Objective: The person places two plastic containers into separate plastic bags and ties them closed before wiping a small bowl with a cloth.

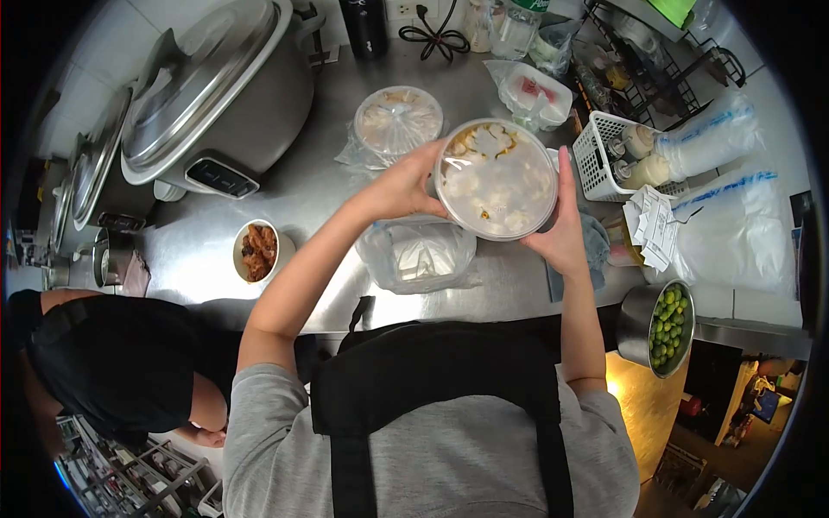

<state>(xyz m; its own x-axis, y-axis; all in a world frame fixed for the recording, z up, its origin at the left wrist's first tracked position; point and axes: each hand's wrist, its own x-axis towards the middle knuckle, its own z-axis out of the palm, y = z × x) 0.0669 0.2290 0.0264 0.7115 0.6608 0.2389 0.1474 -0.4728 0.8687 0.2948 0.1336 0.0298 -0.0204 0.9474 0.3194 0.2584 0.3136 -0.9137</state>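
Note:
A round lidded plastic takeout container (501, 186) is held up over the counter between both hands. Pale food and brown sauce show through its cloudy lid. My left hand (406, 183) grips its left side, and my right hand (560, 231) is around its right side. Below it on the counter lies a clear plastic bag (414, 255) with something whitish inside, partly covered by the container. Behind my left hand stands another round container (397, 119), wrapped in a clear bag. Farther back right sits a white foam box (534, 93) in plastic.
A bowl of brown cooked meat (259, 250) stands left on the steel counter (332, 203). Large cookers (233, 95) line the back left. At right are a white basket with bottles (603, 142), plastic bags (734, 224) and a pot of green fruits (656, 328). Another person (121, 363) stands left.

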